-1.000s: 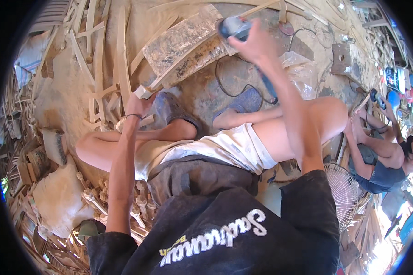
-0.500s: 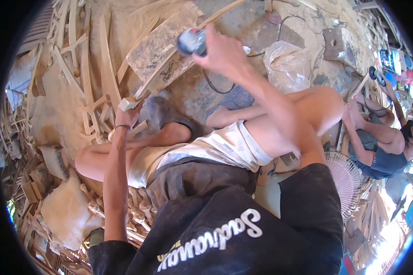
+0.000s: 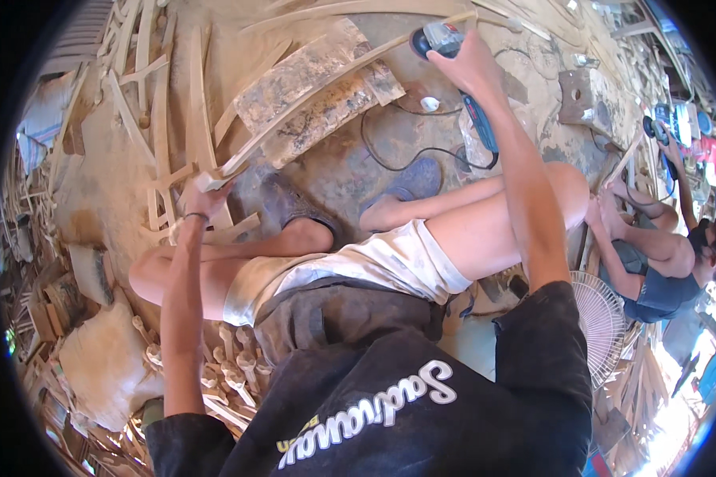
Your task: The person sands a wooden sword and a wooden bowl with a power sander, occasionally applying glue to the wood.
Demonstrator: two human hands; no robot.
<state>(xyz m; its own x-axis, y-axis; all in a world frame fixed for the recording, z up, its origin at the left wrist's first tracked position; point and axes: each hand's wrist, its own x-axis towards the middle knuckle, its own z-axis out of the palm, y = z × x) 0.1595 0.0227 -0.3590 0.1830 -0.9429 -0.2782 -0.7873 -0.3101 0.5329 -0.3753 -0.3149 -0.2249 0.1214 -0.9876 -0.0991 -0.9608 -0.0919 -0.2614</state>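
My left hand (image 3: 202, 202) is closed around the near end of a long, slightly curved wooden strip (image 3: 309, 91). The strip slants up to the right across a worn, stained wooden block (image 3: 326, 121) on the ground. Near the strip's far end, my right hand (image 3: 473, 70) grips an angle grinder (image 3: 444, 38) by its grey head. Its disc is by the strip; whether they touch I cannot tell. The grinder's blue body hangs down beside my forearm, with a dark cord (image 3: 382, 165) looping from it along the ground.
Several long wooden pieces (image 3: 164, 119) lie to the left, with turned wooden parts (image 3: 235, 374) by my left hip. A block with a hole (image 3: 585, 97) stands at right. A fan (image 3: 597, 326) is near my right elbow. Another person (image 3: 664, 262) works at far right with a grinder.
My right hand has moved right and away along the strip with the grinder. The strip's near end has shifted slightly left, still in my left hand. The grinder's blue body now shows.
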